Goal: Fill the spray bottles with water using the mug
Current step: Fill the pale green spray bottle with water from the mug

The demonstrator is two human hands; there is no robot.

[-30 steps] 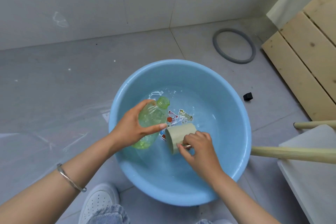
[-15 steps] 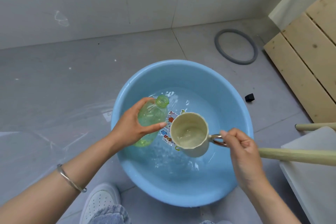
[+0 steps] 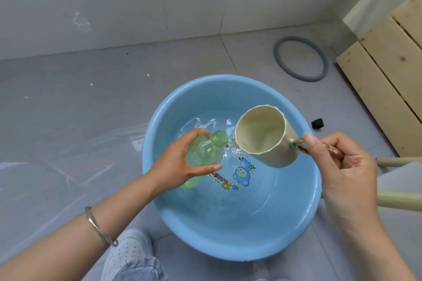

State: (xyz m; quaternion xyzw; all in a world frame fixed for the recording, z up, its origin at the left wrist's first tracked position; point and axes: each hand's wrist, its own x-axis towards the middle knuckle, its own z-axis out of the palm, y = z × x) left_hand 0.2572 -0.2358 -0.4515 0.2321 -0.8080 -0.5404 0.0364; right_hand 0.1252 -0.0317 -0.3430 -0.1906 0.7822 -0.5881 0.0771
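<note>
The left hand (image 3: 178, 166) gripped a translucent green plastic bottle (image 3: 203, 153), its open neck angled toward the right hand (image 3: 347, 166), which pinched the handle of a tilted cream mug (image 3: 260, 132), seemingly for pouring.

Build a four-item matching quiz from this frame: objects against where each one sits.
Things
1. green translucent plastic bottle
2. cream mug
3. grey rubber ring
4. small black cube

Places
A. flat on the floor close to the wall
B. gripped by the left hand over the light-blue plastic basin
C. held by its handle in the right hand, tipped towards the bottle
D. on the floor just outside the basin's rim

Pairs: 1-B, 2-C, 3-A, 4-D
</note>
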